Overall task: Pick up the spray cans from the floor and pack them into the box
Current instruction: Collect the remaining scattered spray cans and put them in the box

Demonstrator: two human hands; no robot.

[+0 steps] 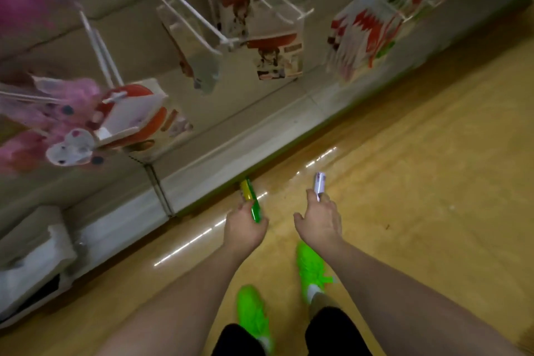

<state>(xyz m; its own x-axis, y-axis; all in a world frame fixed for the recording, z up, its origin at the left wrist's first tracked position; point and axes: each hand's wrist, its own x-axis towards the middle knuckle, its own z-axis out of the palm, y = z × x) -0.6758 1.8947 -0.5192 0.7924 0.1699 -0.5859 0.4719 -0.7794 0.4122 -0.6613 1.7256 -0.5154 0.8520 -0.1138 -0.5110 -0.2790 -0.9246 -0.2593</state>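
Observation:
My left hand grips a green and yellow spray can, which points away from me toward the base of the shelf. My right hand holds a white and purple spray can by its near end, thumb spread out to the left. Both hands are stretched out over the yellow floor. No box is in view. The whole picture is blurred by motion.
A shop shelf unit with a grey plinth runs diagonally across the left and top. White hooks carry hanging packets and pink plush toys. A white bag lies at the lower left. My green shoes stand on the floor below my hands.

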